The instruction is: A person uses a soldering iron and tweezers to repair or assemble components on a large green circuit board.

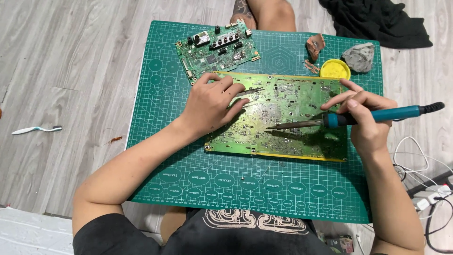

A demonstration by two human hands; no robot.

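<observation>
On the green cutting mat (pixel 198 189) lies a large green rectangular circuit board with yellow edge (pixel 283 118). The left hand (pixel 210 104) rests on the board's 9 o'clock end, fingers closed around thin metal tweezers (pixel 250 92). The right hand (pixel 365 115), at 3 o'clock, grips a soldering iron with teal handle (pixel 377 114); its tip points to the middle of the board. A smaller green circuit board (pixel 217 47) lies at 11 o'clock, a round yellow tin (pixel 335 70) at 1 o'clock.
</observation>
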